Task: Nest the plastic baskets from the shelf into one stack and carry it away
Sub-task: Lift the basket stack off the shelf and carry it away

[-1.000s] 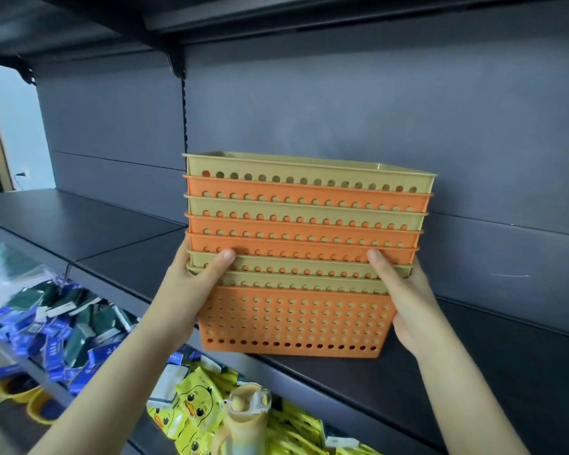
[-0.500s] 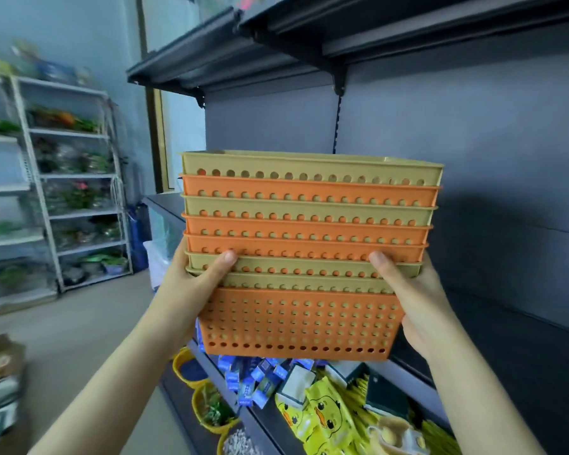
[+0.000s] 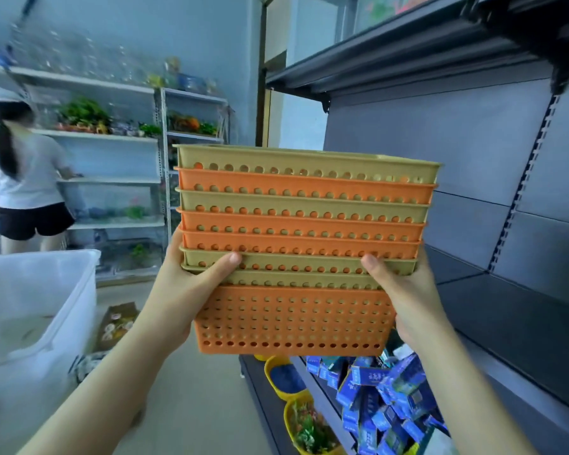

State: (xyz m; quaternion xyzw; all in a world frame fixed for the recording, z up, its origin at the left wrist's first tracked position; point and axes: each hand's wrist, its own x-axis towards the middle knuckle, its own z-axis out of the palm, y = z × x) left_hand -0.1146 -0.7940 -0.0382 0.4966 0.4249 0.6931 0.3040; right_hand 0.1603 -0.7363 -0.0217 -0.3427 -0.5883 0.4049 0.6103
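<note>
Left hand [image 3: 181, 290] and right hand [image 3: 404, 297] are clamping the nested basket stack [image 3: 296, 254] at its ends, clear of the shelf [image 3: 523, 316]; carrying level, thumbs pinning the rims, should stop the upper baskets sliding.

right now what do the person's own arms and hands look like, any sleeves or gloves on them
Both arms are bare as far as the picture shows: no sleeves in view on either forearm. The left hand and the right hand wear no gloves. No rings, watch or bracelet show on the visible fingers or wrists. The thumbnails are short and unpainted. Anything worn above the forearms is out of frame.
</note>
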